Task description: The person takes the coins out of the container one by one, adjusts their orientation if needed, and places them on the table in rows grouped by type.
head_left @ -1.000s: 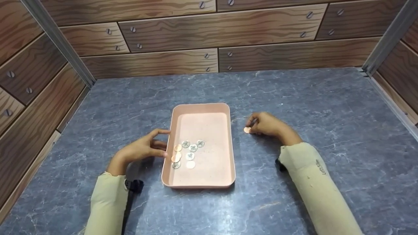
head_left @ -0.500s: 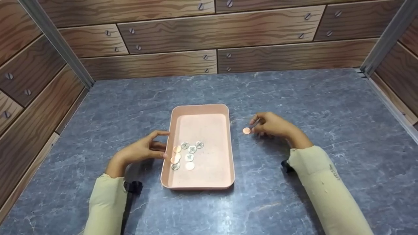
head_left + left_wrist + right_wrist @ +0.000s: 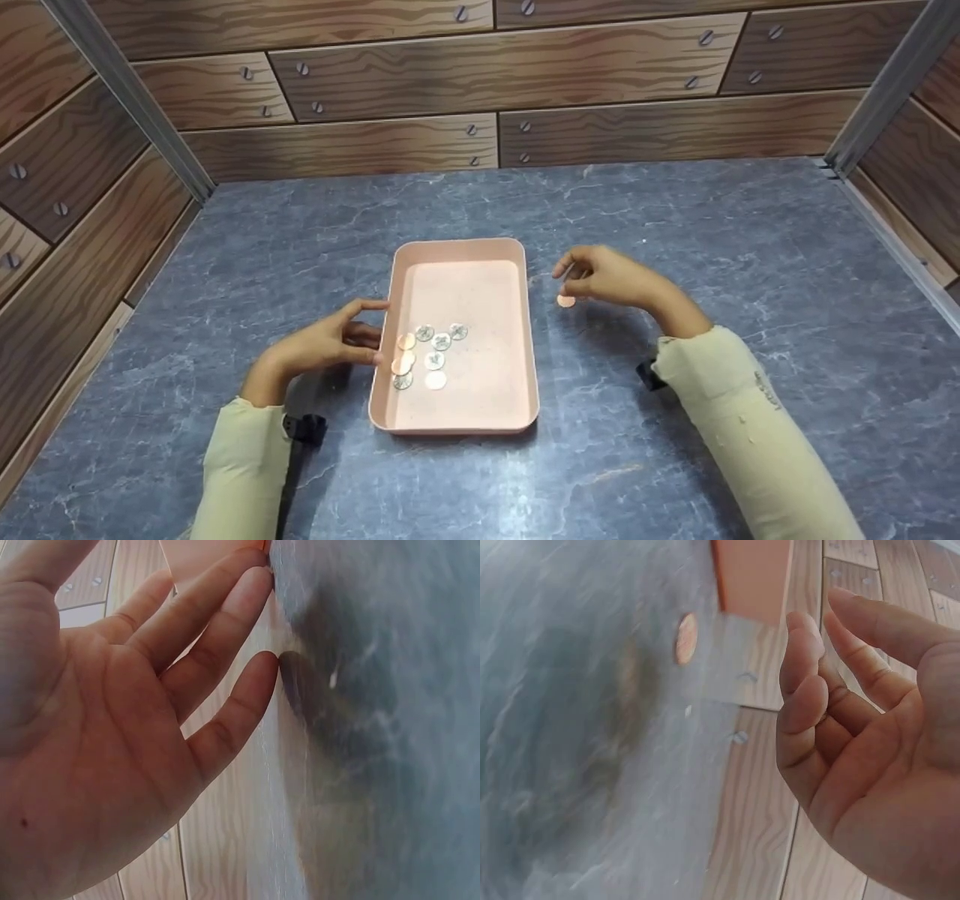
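A pink rectangular tray (image 3: pixel 529 352) lies on the grey marbled table (image 3: pixel 697 210) and holds several silver and copper coins (image 3: pixel 429 352) in its near left part. My left hand (image 3: pixel 369 330) lies beside the tray with straight fingers (image 3: pixel 225 607) touching its left wall (image 3: pixel 214 551). A single copper coin (image 3: pixel 566 301) lies on the table just right of the tray. Over that coin hovers my right hand (image 3: pixel 576 271), loosely curled and holding nothing. In the right wrist view the coin (image 3: pixel 685 637) lies flat, apart from the fingers (image 3: pixel 806 682), near the tray's corner (image 3: pixel 754 574).
Wood-patterned panels with screws (image 3: pixel 465 82) wall in the table at the back and on both sides, with metal posts (image 3: pixel 127 97) in the corners. Bare table surface stretches around the tray.
My right hand has lifted off the lone copper coin and drifted a little left above it; the coin stays on the table. The left hand and tray have not moved.
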A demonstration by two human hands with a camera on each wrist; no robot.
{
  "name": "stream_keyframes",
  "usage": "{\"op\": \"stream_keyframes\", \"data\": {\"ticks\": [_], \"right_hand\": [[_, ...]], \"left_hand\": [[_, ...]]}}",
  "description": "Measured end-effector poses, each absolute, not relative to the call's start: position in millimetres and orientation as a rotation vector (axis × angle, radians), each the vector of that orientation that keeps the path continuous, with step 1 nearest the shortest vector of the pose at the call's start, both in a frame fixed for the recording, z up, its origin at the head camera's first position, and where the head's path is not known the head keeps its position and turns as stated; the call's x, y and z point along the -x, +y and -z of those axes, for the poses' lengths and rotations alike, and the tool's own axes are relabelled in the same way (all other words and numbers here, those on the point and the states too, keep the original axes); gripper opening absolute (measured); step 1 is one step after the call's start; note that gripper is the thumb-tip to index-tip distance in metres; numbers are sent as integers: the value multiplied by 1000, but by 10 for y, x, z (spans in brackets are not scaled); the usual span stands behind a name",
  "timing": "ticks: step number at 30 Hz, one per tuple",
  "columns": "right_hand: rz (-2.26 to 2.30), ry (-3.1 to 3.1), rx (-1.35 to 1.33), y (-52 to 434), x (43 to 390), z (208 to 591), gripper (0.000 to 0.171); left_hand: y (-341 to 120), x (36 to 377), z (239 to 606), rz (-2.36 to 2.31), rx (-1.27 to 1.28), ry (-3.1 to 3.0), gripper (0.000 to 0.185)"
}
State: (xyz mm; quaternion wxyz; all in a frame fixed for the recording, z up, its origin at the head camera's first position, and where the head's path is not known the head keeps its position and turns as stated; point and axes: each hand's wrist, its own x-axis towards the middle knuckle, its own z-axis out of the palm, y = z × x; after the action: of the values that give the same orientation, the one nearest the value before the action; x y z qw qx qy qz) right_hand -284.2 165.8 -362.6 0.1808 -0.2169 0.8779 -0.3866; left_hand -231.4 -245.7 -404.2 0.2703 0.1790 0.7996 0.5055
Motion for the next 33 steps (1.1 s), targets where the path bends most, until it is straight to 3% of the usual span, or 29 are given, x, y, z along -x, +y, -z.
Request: {"op": "stream_keyframes", "data": {"ticks": [33], "right_hand": [[1031,2436,853,742,2765,3568,26]], "left_hand": [[-2469,2314,4059,-1394,-470,2141,82]]}}
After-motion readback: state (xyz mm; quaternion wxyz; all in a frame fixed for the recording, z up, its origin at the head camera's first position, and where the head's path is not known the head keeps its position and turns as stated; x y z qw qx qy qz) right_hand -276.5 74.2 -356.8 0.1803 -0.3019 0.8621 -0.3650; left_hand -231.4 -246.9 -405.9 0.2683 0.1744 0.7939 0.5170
